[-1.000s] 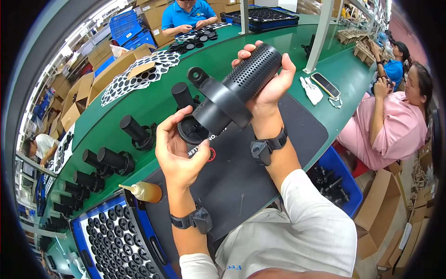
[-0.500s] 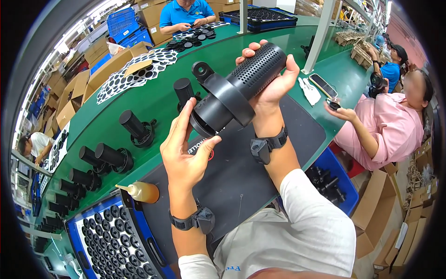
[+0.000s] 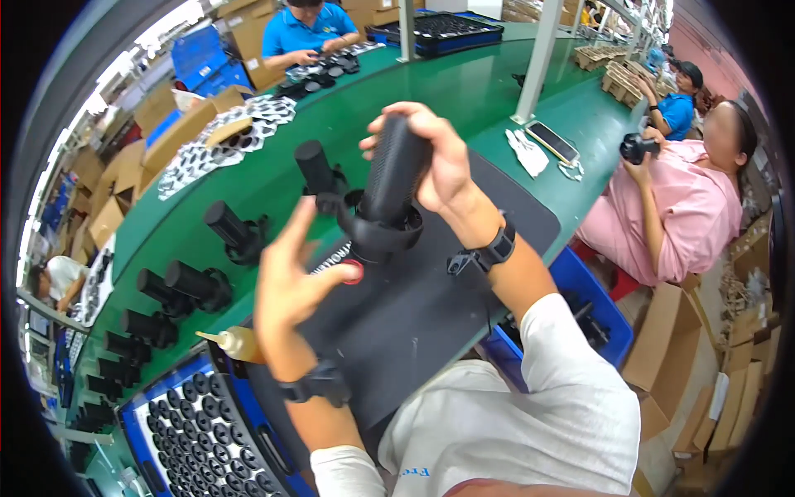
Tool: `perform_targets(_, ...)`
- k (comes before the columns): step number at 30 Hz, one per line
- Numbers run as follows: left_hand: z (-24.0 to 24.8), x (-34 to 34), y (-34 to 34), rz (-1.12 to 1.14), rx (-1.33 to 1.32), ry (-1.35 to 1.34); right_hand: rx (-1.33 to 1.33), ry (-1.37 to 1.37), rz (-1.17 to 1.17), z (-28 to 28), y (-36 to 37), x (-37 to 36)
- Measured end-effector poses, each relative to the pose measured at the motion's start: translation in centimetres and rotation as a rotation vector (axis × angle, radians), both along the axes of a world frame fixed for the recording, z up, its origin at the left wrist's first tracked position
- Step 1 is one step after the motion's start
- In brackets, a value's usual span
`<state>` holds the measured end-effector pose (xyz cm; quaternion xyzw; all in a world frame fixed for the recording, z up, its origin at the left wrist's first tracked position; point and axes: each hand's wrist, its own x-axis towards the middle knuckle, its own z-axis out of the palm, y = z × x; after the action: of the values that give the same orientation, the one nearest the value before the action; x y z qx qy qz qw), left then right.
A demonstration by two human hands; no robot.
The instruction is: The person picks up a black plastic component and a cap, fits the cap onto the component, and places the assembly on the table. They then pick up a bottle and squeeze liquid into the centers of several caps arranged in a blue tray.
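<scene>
My right hand [image 3: 445, 166] is wrapped round the upper part of a black perforated cylinder [image 3: 392, 170], which stands nearly upright over the dark work mat [image 3: 385, 364]. At its lower end sits a wide black collar [image 3: 379, 238] with a small lug on its left side. The cylinder's bottom is turned down and out of sight. My left hand [image 3: 286, 286] is off the cylinder, just left of the collar, with thumb and fingers spread and nothing in them; motion blurs it a little. Black wrist straps are on both my forearms.
Similar black cylinders [image 3: 197, 284] stand in a row along the green bench at left. A squeeze bottle [image 3: 240, 343] and a blue-edged tray of round black parts [image 3: 199, 422] lie near my left arm. A phone [image 3: 552, 142], a metal post [image 3: 542, 62] and a blue bin [image 3: 617, 319] are at right. Co-workers sit around.
The cylinder has swung from a slanted, near-level pose to nearly upright, collar end down. My left hand has let go of the collar end and moved left. A co-worker at right now holds a dark object up.
</scene>
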<state>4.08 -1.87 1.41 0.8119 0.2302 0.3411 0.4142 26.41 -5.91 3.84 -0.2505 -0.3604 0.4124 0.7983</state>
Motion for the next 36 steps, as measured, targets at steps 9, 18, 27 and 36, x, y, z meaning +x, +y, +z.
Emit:
perform_targets(9, 2.7, -6.5, 0.6, 0.333, 0.064, -0.234, 0.043, -0.372, 0.035, -7.2, -2.9, 2.3)
perform_targets(18, 0.6, -1.3, 0.5, 0.063, -0.052, -0.174, -0.034, -0.220, -0.107, -8.4, -3.4, 4.9)
perform_targets(27, -11.9, 19.3, -1.3, -0.127, 0.264, 0.129, 0.142, -0.106, -0.407, -4.4, -14.3, 13.0)
perform_targets(36, -10.8, 17.3, -1.0, -0.201, 0.159, 0.105, 0.063, -0.052, -0.422, -4.1, -3.9, 16.0)
